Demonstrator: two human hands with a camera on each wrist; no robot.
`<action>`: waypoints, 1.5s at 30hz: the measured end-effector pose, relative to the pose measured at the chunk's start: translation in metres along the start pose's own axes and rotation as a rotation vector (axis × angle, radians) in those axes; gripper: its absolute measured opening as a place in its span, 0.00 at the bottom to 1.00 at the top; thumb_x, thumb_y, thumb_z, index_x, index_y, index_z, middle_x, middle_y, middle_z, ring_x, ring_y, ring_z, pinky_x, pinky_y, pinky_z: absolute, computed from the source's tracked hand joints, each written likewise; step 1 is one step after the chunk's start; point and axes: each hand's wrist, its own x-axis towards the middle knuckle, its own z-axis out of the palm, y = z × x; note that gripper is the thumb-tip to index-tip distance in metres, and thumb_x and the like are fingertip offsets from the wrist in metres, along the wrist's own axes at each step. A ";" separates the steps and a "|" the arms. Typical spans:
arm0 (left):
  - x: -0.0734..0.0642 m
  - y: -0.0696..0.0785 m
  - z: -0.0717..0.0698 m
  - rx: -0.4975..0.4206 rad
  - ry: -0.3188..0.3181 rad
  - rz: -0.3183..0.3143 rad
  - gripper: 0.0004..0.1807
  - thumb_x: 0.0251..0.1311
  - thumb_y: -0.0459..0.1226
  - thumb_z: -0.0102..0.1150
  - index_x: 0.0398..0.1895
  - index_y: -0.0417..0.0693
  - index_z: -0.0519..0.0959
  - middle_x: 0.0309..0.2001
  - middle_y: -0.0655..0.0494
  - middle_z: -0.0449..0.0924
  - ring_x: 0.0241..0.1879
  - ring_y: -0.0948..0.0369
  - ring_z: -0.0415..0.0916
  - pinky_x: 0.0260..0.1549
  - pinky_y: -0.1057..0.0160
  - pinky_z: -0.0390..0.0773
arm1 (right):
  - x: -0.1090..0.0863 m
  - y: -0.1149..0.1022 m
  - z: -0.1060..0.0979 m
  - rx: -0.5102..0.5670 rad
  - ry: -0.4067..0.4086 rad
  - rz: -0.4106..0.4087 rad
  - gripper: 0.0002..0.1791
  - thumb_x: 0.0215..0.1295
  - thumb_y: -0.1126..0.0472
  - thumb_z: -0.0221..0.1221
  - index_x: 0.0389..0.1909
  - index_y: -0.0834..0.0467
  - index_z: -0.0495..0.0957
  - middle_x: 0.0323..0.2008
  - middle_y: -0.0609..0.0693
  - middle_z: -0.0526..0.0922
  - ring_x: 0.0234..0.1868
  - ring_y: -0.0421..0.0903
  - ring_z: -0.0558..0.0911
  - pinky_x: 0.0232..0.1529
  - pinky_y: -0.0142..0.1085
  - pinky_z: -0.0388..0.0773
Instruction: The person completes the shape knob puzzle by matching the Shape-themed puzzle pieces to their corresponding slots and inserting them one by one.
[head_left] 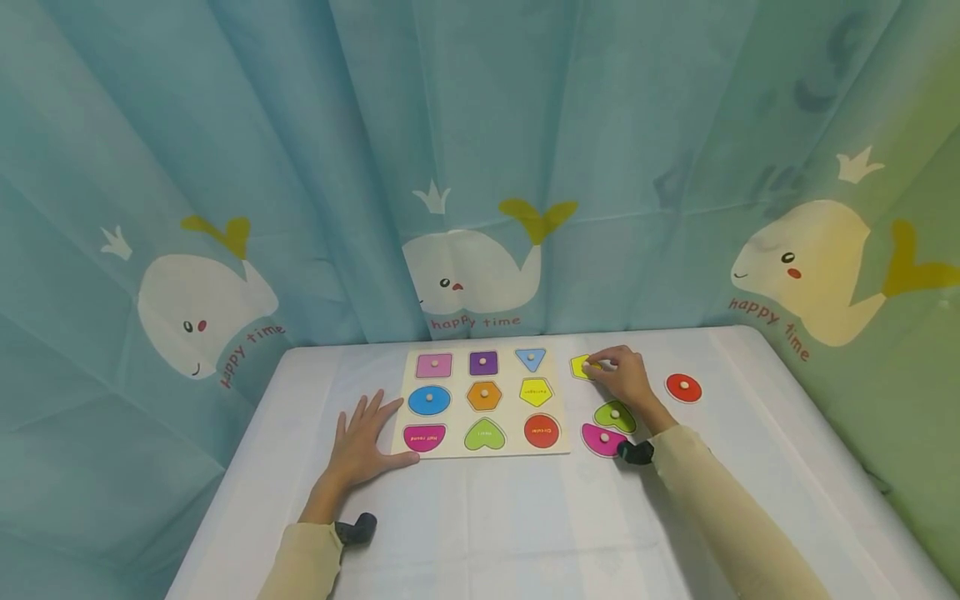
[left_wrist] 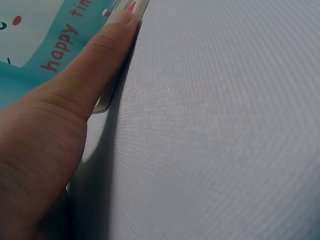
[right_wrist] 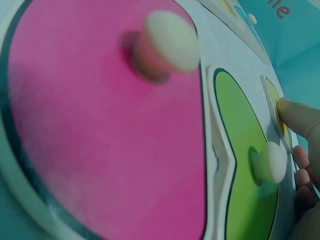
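Observation:
A white shape puzzle board (head_left: 460, 410) lies on the table. My left hand (head_left: 360, 446) has its fingers spread at the board's left side, the thumb on the near corner; in the left wrist view, the thumb (left_wrist: 107, 42) lies along the board's edge. Right of the board, my right hand (head_left: 628, 379) pinches a yellow pentagon piece (head_left: 577, 365) at its knob. Under that wrist lie a green heart piece (head_left: 604, 416) and a magenta half-round piece (head_left: 595, 440), both with knobs. The right wrist view shows the half-round piece (right_wrist: 100, 150) up close.
Further right lies a red circle piece (head_left: 674, 391). Knobbed pieces such as the blue oval (head_left: 420, 402) and orange hexagon (head_left: 484, 403) sit in the board. Labelled spots without knobs include the yellow pentagon (head_left: 536, 396). A whale-print curtain (head_left: 637, 250) hangs behind the white table (head_left: 450, 525).

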 end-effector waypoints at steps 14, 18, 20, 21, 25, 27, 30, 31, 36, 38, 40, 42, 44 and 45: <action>0.002 -0.004 0.001 -0.018 -0.038 -0.026 0.58 0.44 0.64 0.74 0.79 0.51 0.64 0.81 0.40 0.48 0.80 0.36 0.37 0.71 0.26 0.32 | 0.001 -0.006 0.004 -0.009 -0.004 -0.003 0.13 0.67 0.60 0.68 0.46 0.64 0.88 0.55 0.65 0.79 0.58 0.64 0.75 0.60 0.59 0.73; 0.001 -0.004 0.002 -0.016 -0.045 -0.030 0.58 0.44 0.64 0.74 0.78 0.51 0.64 0.81 0.39 0.48 0.80 0.36 0.38 0.71 0.26 0.32 | 0.000 -0.010 0.002 0.001 -0.029 -0.009 0.12 0.66 0.60 0.69 0.45 0.62 0.89 0.54 0.63 0.80 0.55 0.62 0.76 0.57 0.56 0.75; 0.000 -0.004 0.002 -0.014 -0.045 -0.027 0.58 0.44 0.64 0.74 0.78 0.51 0.64 0.81 0.39 0.49 0.80 0.36 0.38 0.71 0.26 0.32 | -0.001 -0.012 0.001 0.002 -0.043 -0.016 0.11 0.66 0.60 0.69 0.46 0.62 0.89 0.54 0.62 0.80 0.54 0.61 0.76 0.54 0.54 0.76; 0.000 -0.004 0.002 -0.012 -0.044 -0.025 0.58 0.44 0.64 0.74 0.78 0.51 0.64 0.81 0.39 0.49 0.80 0.36 0.38 0.71 0.26 0.32 | -0.001 -0.013 0.000 0.003 -0.050 -0.014 0.11 0.66 0.60 0.69 0.46 0.61 0.89 0.54 0.61 0.80 0.53 0.60 0.76 0.53 0.53 0.77; -0.001 -0.003 0.001 -0.018 -0.035 -0.018 0.57 0.44 0.64 0.74 0.78 0.51 0.65 0.81 0.39 0.50 0.80 0.36 0.39 0.71 0.26 0.33 | -0.001 -0.017 -0.001 0.014 -0.067 -0.008 0.12 0.66 0.58 0.69 0.47 0.60 0.88 0.54 0.60 0.80 0.53 0.59 0.76 0.51 0.51 0.78; -0.001 -0.003 0.002 -0.021 -0.035 -0.020 0.58 0.44 0.64 0.74 0.78 0.51 0.65 0.81 0.39 0.49 0.80 0.36 0.38 0.71 0.26 0.32 | -0.002 -0.019 -0.002 0.030 -0.074 -0.001 0.13 0.66 0.58 0.69 0.47 0.60 0.88 0.54 0.60 0.79 0.53 0.59 0.76 0.53 0.52 0.78; -0.002 -0.004 0.002 -0.016 -0.042 -0.024 0.58 0.44 0.65 0.74 0.78 0.52 0.64 0.81 0.40 0.49 0.80 0.36 0.38 0.71 0.27 0.32 | -0.003 -0.023 -0.003 0.054 -0.078 -0.012 0.12 0.66 0.58 0.69 0.46 0.60 0.88 0.55 0.61 0.79 0.54 0.61 0.77 0.57 0.55 0.77; -0.002 -0.004 0.002 -0.014 -0.041 -0.024 0.58 0.44 0.65 0.74 0.78 0.52 0.64 0.81 0.40 0.49 0.80 0.36 0.38 0.71 0.27 0.33 | -0.003 -0.024 -0.004 0.059 -0.077 -0.020 0.12 0.66 0.57 0.69 0.46 0.60 0.88 0.56 0.61 0.79 0.55 0.61 0.77 0.57 0.55 0.77; -0.002 -0.003 0.002 -0.014 -0.039 -0.025 0.58 0.44 0.65 0.74 0.78 0.52 0.65 0.81 0.39 0.50 0.80 0.36 0.39 0.71 0.26 0.33 | -0.004 -0.031 -0.006 0.083 -0.072 -0.056 0.11 0.66 0.57 0.68 0.46 0.58 0.89 0.56 0.59 0.81 0.55 0.60 0.78 0.56 0.55 0.77; -0.002 -0.002 0.002 -0.015 -0.041 -0.026 0.58 0.44 0.65 0.74 0.78 0.52 0.65 0.81 0.39 0.50 0.80 0.36 0.39 0.71 0.26 0.33 | -0.005 -0.034 -0.007 0.093 -0.075 -0.063 0.11 0.67 0.57 0.68 0.46 0.57 0.88 0.56 0.58 0.81 0.55 0.60 0.78 0.55 0.55 0.77; -0.002 -0.002 0.002 -0.014 -0.042 -0.025 0.58 0.44 0.65 0.74 0.78 0.52 0.64 0.81 0.40 0.49 0.80 0.36 0.39 0.71 0.26 0.33 | -0.007 -0.037 -0.007 0.104 -0.076 -0.075 0.11 0.66 0.56 0.69 0.46 0.56 0.89 0.56 0.58 0.82 0.54 0.60 0.78 0.54 0.55 0.77; -0.001 -0.002 0.002 -0.014 -0.040 -0.022 0.58 0.44 0.65 0.74 0.78 0.52 0.64 0.81 0.40 0.49 0.80 0.36 0.39 0.71 0.26 0.32 | -0.008 -0.041 -0.007 0.108 -0.071 -0.099 0.10 0.66 0.57 0.69 0.45 0.56 0.89 0.55 0.58 0.82 0.53 0.60 0.79 0.53 0.55 0.78; 0.000 -0.002 0.001 -0.015 -0.036 -0.017 0.58 0.44 0.65 0.74 0.78 0.53 0.64 0.81 0.40 0.49 0.80 0.36 0.38 0.71 0.26 0.32 | -0.010 -0.045 -0.006 0.116 -0.070 -0.124 0.10 0.66 0.58 0.69 0.45 0.57 0.89 0.54 0.58 0.83 0.53 0.60 0.80 0.53 0.55 0.79; 0.000 -0.002 0.001 -0.015 -0.032 -0.014 0.58 0.44 0.65 0.73 0.78 0.53 0.64 0.81 0.40 0.49 0.80 0.36 0.38 0.71 0.26 0.32 | -0.011 -0.047 -0.006 0.119 -0.069 -0.133 0.09 0.65 0.59 0.69 0.44 0.56 0.89 0.54 0.57 0.83 0.53 0.60 0.80 0.53 0.55 0.79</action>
